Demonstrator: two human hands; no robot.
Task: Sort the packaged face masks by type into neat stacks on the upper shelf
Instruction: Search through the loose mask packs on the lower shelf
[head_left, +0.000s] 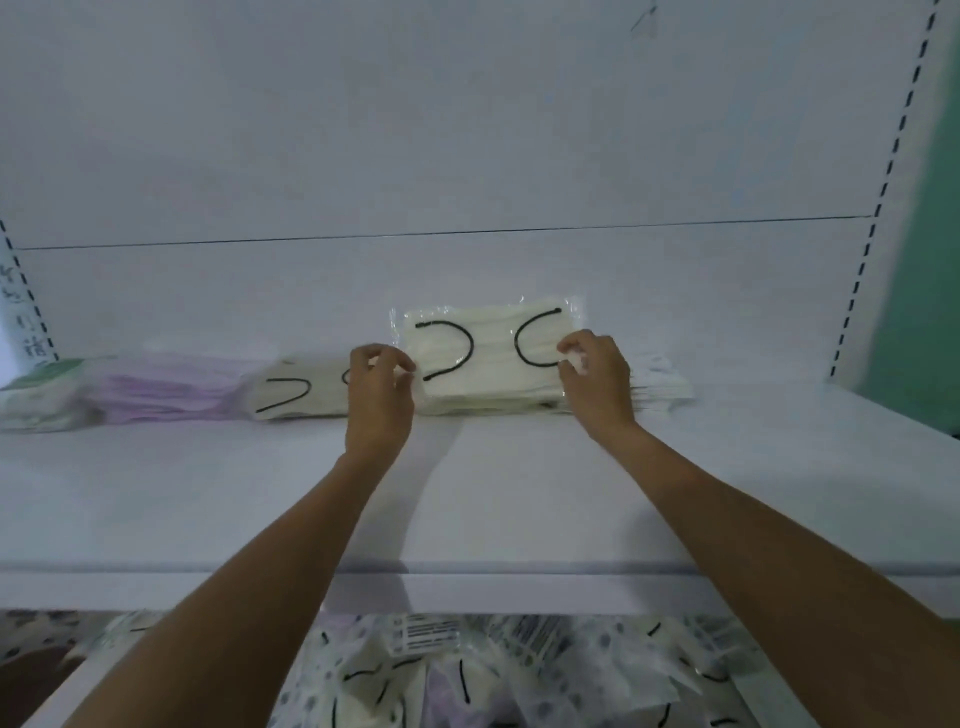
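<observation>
Upper shelf, left to right: green-printed stack, lilac stack, cream stack with black loops. My left grip pinches the left edge of the cream pack, which sits tilted atop its matching pile; my right grip pinches its right edge, with a white stack just beyond. Handling, as I judge it: lower the pack level, square its corners with the pile, and let go both sides together.
</observation>
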